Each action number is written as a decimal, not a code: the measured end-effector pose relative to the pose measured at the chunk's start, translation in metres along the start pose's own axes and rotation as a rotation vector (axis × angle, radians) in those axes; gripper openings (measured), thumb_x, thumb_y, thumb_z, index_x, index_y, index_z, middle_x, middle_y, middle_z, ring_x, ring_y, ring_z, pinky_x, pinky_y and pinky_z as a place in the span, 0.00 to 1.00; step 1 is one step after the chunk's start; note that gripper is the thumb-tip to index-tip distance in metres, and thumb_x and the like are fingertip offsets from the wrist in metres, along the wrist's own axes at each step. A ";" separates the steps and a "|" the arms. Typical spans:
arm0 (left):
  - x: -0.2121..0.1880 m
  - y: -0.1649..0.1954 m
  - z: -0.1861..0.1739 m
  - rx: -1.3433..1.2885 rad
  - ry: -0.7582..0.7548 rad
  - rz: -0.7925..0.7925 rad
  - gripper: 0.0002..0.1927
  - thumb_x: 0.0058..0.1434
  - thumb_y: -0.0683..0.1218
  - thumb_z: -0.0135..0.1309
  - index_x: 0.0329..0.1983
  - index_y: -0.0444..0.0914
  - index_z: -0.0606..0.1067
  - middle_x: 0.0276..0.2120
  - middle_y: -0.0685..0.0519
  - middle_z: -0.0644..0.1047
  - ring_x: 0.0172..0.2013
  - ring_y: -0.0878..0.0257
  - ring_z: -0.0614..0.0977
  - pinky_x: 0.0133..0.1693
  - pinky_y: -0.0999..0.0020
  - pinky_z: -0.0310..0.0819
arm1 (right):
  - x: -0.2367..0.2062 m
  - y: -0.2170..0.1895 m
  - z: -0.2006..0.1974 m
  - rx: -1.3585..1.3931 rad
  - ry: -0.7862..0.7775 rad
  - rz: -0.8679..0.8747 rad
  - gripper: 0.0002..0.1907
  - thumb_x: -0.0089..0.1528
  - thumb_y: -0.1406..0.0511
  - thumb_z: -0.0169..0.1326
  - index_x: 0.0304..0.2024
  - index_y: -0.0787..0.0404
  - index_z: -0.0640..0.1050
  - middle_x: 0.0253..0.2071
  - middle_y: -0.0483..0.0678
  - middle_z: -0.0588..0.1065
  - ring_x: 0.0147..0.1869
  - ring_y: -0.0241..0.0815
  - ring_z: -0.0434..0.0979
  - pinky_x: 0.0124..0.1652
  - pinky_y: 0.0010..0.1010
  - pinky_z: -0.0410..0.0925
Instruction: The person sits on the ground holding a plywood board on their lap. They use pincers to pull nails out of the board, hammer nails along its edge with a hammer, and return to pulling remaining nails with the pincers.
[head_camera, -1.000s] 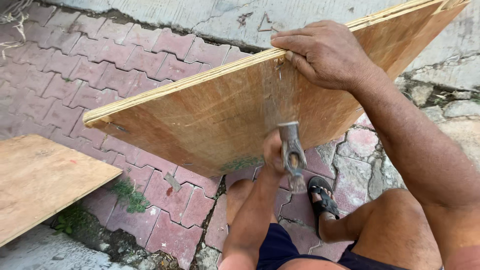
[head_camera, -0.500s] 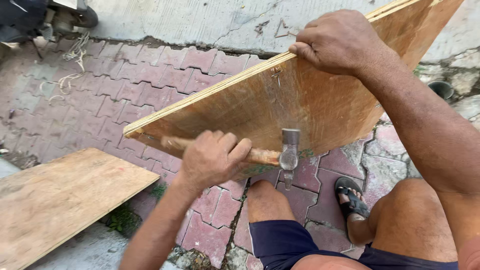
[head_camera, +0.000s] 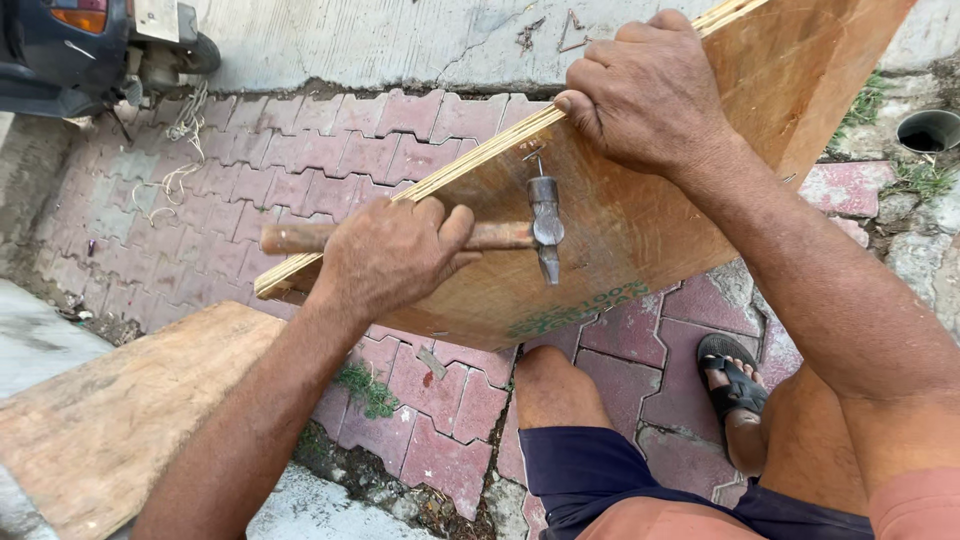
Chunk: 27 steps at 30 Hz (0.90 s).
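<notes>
Gripped along its upper edge by the right hand (head_camera: 645, 95), fingers curled over the layered rim: a plywood sheet (head_camera: 640, 230), tilted on edge above the knees. Closed in a full fist by the left hand (head_camera: 385, 255): a hammer (head_camera: 530, 232), wooden handle level across the sheet's face, steel head just below the top edge and just beside the right hand's knuckles. Close by the hammer's head, right at the rim, a thin nail (head_camera: 533, 153), too small to tell more. Lower corner of the sheet low between the legs, near a sandalled foot (head_camera: 735, 385). Underfoot, red interlocking paving (head_camera: 330, 150), open to the left and toward the far concrete wall (head_camera: 400, 35). Lower left, flat on a concrete kerb, a second board (head_camera: 120, 420), well apart from the raised sheet. Upper left corner, part of a parked scooter (head_camera: 90, 45). Upper right, set in the ground among weeds, a round pipe opening (head_camera: 928, 130), dark inside, contents impossible to tell.
</notes>
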<state>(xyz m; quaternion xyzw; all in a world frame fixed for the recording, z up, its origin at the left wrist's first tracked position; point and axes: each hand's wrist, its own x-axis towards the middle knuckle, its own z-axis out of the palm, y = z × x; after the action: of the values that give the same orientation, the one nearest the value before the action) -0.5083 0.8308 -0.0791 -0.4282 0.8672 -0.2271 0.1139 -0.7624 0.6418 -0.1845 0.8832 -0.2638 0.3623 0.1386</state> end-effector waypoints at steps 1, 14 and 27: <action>0.000 0.006 -0.005 -0.017 0.026 -0.006 0.20 0.64 0.62 0.51 0.38 0.41 0.71 0.22 0.54 0.70 0.20 0.59 0.77 0.24 0.60 0.74 | 0.000 -0.001 0.000 -0.005 0.021 -0.003 0.18 0.73 0.51 0.53 0.30 0.50 0.75 0.30 0.39 0.72 0.39 0.41 0.73 0.52 0.41 0.62; -0.004 0.008 -0.023 0.177 0.100 0.099 0.09 0.68 0.50 0.51 0.36 0.43 0.68 0.20 0.58 0.65 0.18 0.68 0.71 0.21 0.67 0.65 | -0.001 -0.004 -0.017 -0.025 0.045 -0.022 0.20 0.75 0.51 0.47 0.31 0.50 0.74 0.30 0.40 0.69 0.38 0.41 0.71 0.49 0.38 0.62; -0.015 0.016 -0.014 0.111 0.182 -0.003 0.14 0.64 0.53 0.53 0.43 0.39 0.71 0.23 0.56 0.67 0.20 0.64 0.71 0.23 0.65 0.64 | -0.003 -0.005 -0.019 0.043 0.042 -0.018 0.20 0.76 0.52 0.50 0.31 0.50 0.74 0.31 0.39 0.68 0.40 0.41 0.71 0.50 0.39 0.61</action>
<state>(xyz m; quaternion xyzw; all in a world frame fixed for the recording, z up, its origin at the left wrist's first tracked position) -0.5155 0.8551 -0.0745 -0.4001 0.8594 -0.3130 0.0580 -0.7719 0.6557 -0.1742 0.8806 -0.2450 0.3849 0.1281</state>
